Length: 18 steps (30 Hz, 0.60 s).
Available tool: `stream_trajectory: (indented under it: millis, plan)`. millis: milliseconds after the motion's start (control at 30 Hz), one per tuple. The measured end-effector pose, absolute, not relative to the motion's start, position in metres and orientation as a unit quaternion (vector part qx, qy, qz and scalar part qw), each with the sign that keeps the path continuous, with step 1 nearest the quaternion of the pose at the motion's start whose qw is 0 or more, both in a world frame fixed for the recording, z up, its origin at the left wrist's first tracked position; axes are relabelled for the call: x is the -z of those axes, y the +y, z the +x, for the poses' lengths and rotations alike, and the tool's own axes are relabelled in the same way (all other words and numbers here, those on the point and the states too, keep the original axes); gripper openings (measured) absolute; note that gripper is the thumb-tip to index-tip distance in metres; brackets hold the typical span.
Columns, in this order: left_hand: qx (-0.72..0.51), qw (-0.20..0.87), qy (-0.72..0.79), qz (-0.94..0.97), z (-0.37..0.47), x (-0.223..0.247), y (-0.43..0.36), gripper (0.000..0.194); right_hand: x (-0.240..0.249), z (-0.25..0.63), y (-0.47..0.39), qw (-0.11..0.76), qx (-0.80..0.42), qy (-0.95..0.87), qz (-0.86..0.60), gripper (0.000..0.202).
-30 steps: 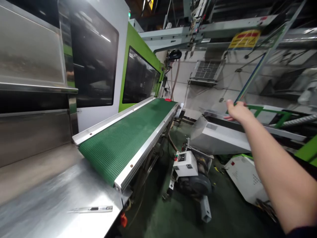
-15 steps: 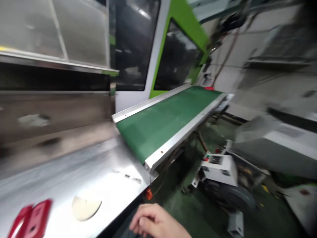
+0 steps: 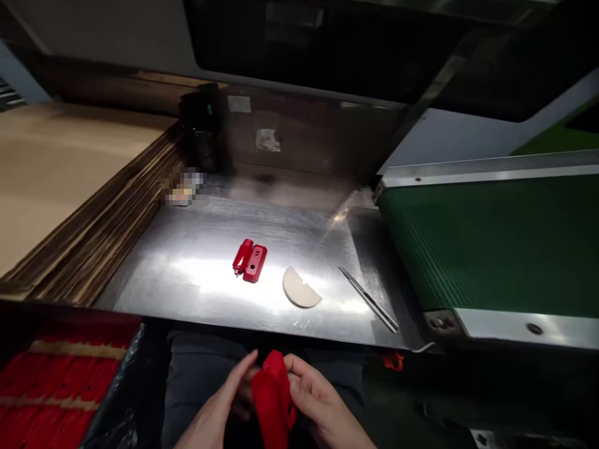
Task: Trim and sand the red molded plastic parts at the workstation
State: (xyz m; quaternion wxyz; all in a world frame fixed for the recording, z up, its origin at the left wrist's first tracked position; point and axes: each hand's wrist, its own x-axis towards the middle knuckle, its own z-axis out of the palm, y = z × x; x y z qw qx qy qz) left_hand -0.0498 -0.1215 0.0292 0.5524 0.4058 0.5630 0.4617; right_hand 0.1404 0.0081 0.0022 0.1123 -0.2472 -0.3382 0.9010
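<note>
In front of my lap I hold a red plastic part [image 3: 270, 405], tilted upright, with a dark hole in its side. My right hand [image 3: 316, 399] grips its right side between thumb and fingers. My left hand [image 3: 224, 399] is at its left side, fingers partly hidden behind it and thumb raised. On the metal table [image 3: 178, 274] beyond lie another red plastic part [image 3: 250, 260] in two joined halves, a beige half-round piece [image 3: 299, 290] with a small notch, and a slim metal craft knife [image 3: 369, 299].
A stack of brown cardboard sheets [image 3: 79, 168] stands on the left. Below it, a black-lined box [image 3: 112, 399] holds rows of red parts. A green conveyor belt [image 3: 496, 249] adjoins the table's right side. A dark object [image 3: 203, 128] stands at the back.
My view has swung left from the conveyor and floor to the table. Only one curled hand showed before; now both hands are at a red plastic part over my lap.
</note>
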Motion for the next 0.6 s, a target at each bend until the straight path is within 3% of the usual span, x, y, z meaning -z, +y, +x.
stream_trajectory:
  millis: [100, 333, 467, 533, 600]
  plan:
    - [-0.492, 0.496, 0.593, 0.4, -0.045, -0.02, -0.125, 0.105, 0.002, 0.126, -0.006, 0.104, -0.937, -0.195, -0.271, 0.043]
    - [-0.505, 0.444, 0.577, 0.464, -0.032, -0.006, -0.112, 0.123, 0.006, 0.114, -0.022, 0.083, -0.94, -0.112, -0.312, 0.055]
    - [-0.56, 0.485, 0.522, 0.423, -0.033, -0.007, -0.11, 0.108, -0.01, 0.13, 0.0, 0.101, -0.849, -0.387, -0.346, 0.063]
    - [-0.574, 0.494, 0.519, 0.396, -0.036, -0.012, -0.106, 0.091, -0.024, 0.146, 0.032, 0.149, -0.659, -0.603, -0.424, 0.064]
    - [-0.577, 0.498, 0.54, 0.358, -0.039, -0.016, -0.097, 0.059, -0.037, 0.164, 0.075, 0.177, -0.446, -0.708, -0.518, 0.054]
